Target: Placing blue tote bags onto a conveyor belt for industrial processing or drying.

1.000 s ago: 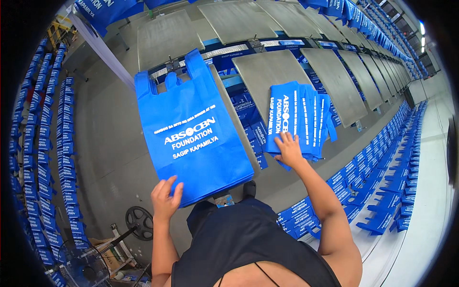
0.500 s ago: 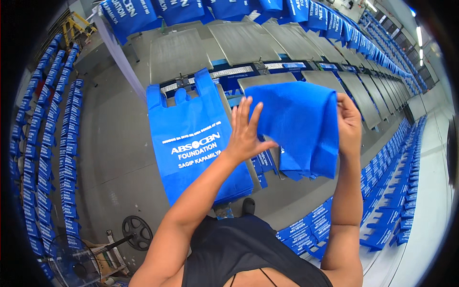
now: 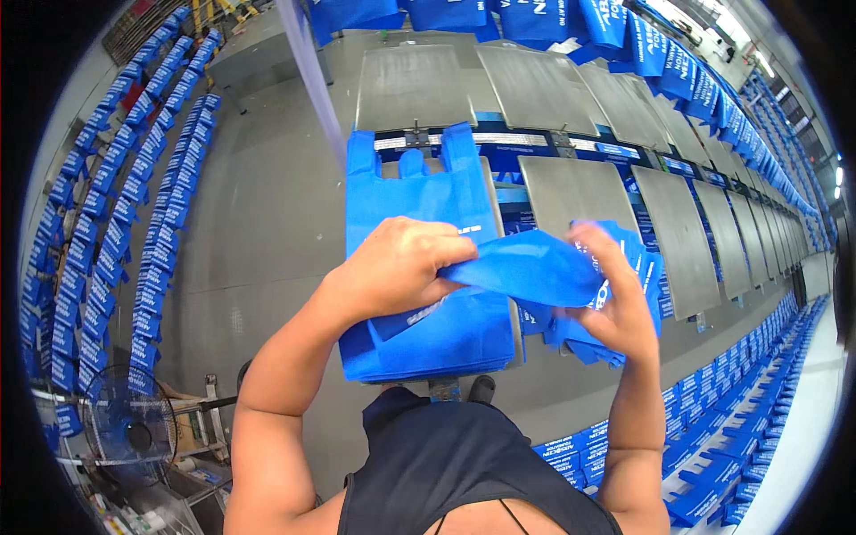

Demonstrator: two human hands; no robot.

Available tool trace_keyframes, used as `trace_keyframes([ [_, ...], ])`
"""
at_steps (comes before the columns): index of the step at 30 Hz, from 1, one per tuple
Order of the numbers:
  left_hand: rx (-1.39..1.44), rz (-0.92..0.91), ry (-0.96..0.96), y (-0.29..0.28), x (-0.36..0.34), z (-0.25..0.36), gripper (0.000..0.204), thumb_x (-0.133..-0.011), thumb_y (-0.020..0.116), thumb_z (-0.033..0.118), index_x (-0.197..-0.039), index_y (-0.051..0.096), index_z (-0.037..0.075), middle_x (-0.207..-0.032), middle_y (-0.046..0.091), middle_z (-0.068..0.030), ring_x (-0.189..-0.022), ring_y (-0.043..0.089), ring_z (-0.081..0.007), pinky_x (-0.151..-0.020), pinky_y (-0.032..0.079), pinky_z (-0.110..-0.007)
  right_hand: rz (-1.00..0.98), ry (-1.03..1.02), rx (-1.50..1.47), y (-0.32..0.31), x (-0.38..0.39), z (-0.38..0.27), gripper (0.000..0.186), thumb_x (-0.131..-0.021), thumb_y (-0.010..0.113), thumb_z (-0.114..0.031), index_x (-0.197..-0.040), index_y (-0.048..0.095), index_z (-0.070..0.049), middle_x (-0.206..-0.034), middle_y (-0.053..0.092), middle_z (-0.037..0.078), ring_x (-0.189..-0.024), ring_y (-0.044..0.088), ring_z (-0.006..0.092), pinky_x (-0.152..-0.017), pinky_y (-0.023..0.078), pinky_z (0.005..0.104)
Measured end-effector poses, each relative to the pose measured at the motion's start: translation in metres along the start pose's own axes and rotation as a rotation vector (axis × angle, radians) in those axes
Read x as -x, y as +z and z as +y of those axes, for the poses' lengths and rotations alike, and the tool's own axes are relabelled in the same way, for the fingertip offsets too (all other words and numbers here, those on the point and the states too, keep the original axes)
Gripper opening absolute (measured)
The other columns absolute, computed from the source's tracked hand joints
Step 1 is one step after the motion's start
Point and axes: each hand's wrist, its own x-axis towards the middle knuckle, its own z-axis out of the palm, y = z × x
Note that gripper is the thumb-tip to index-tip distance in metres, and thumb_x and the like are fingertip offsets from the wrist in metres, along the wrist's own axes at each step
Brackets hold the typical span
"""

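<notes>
A blue fabric bag (image 3: 526, 272) is stretched crosswise between my hands, crumpled and folded. My left hand (image 3: 401, 267) is closed, pinching its left end between thumb and fingers. At the bag's right end, my right hand (image 3: 615, 285) has thumb and fingers spread apart around it, partly blurred. Below my left hand lies a flat stack of blue handled bags (image 3: 423, 348), its white print partly covered. Behind my right hand is a loose pile of blue bags with white print (image 3: 649, 272).
Grey metal plates (image 3: 580, 192) run in rows ahead and to the right. Blue printed bags (image 3: 535, 22) hang along the top. More bags hang in rows at left (image 3: 169, 205) and lower right (image 3: 713, 419). A black fan (image 3: 134, 432) stands lower left.
My left hand has gone from open to closed on the bag. The bag, earlier hanging broad from my right hand, is now lower and bunched lengthwise. My right hand has lowered and spread its fingers.
</notes>
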Motion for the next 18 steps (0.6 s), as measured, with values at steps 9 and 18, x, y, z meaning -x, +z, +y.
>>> trace_keyframes([
  [9,-0.048,-0.076,-0.297,-0.090,0.039,-0.140,0.019,-0.083,0.069,0.008,-0.098,0.069,-0.004,-0.084,0.069,-0.0193,-0.079,0.068,-0.0266,-0.074,0.054,-0.041,-0.150,-0.047,0.117,0.025,-0.159,0.058,0.020,-0.082,0.077,-0.015,-0.095,0.069,-0.001,-0.089,0.071,0.013,-0.088,0.069,0.0236,-0.081,0.052,0.0370],
  [18,-0.563,0.881,0.000,-0.211,-0.068,-0.187,0.028,-0.080,0.056,-0.003,-0.101,0.075,-0.002,-0.093,0.076,-0.0151,-0.087,0.073,-0.0265,-0.081,0.057,-0.035,0.362,-0.346,0.224,-0.004,-0.316,0.054,0.023,-0.092,0.073,-0.015,-0.112,0.073,-0.004,-0.094,0.077,0.011,-0.078,0.069,0.0155,-0.072,0.053,0.0298],
])
